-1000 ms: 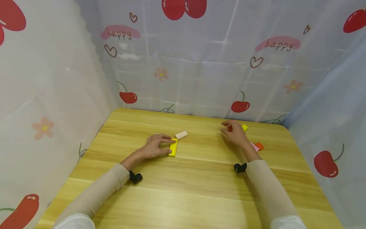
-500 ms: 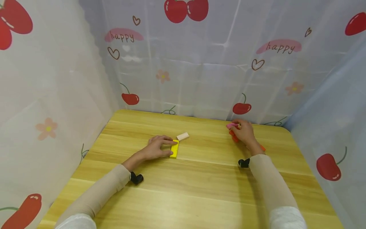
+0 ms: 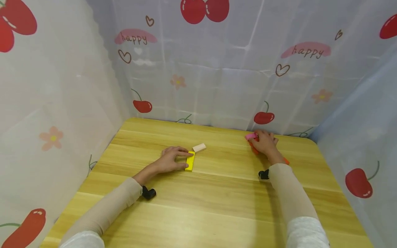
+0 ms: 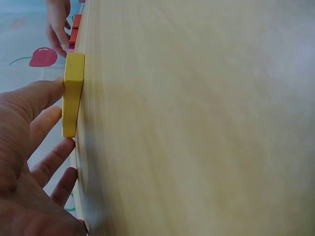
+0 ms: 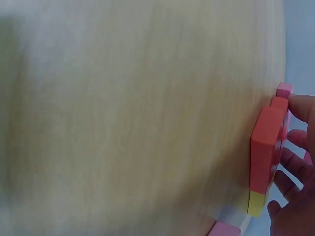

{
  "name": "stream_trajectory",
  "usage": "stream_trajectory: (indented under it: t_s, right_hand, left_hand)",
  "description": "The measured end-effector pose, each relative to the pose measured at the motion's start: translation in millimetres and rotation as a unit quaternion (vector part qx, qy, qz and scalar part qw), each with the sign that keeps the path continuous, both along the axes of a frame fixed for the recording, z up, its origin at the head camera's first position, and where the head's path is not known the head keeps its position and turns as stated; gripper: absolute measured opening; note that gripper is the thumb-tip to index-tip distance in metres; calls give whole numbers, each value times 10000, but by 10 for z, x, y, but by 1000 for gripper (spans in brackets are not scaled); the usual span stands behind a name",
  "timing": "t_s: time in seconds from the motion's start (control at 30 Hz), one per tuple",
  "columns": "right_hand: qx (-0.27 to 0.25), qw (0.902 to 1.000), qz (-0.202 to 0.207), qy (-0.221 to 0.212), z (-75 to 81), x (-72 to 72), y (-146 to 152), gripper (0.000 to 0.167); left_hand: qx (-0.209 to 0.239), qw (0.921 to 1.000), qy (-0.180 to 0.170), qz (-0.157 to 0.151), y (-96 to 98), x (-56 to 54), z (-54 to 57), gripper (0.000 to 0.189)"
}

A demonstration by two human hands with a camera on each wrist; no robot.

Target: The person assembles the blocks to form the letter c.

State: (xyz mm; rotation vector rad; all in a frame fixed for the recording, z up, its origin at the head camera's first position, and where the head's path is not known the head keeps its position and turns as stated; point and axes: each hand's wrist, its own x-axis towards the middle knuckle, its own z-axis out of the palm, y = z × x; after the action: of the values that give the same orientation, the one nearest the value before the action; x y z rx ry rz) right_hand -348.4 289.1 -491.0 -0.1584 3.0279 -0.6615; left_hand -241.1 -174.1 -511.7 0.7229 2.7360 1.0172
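Observation:
In the head view my left hand [image 3: 170, 159] is at a flat yellow block [image 3: 190, 162] left of the table's middle. Its thumb and forefinger rest on the block's top, as the left wrist view also shows; the other fingers [image 4: 64, 187] are spread. A plain wooden block [image 3: 199, 148] lies just beyond the yellow one. My right hand [image 3: 264, 142] is over a cluster at the back right, its fingers reaching across red blocks [image 5: 266, 132]. Its thumb is right at a pink block [image 3: 250, 136]. Another yellow block [image 5: 255, 202] shows under the red ones; the hand hides part of the cluster.
An orange-red block [image 3: 286, 161] shows beside the right wrist, and a pink block [image 5: 224, 229] at the right wrist view's bottom edge. The wooden table [image 3: 204, 206] is enclosed behind and at both sides by a cherry-print curtain [image 3: 217, 93].
My right hand has come down onto the coloured blocks and shifted slightly right, uncovering the pink block at the back. My left hand stays at the yellow block.

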Motion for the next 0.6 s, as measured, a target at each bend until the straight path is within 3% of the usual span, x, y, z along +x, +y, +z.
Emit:
stream_trajectory:
  t_s: [0.23,0.6]
  right_hand:
    - [101,9999,33,-6,-28,-51,-49,60]
    - [184,9996,206,16,-47,-48,-154,41]
  left_hand:
    - [-50,10000,44,-12,2,-14,-7,50]
    - [-64,10000,-12,-8,1,-1,-10,50]
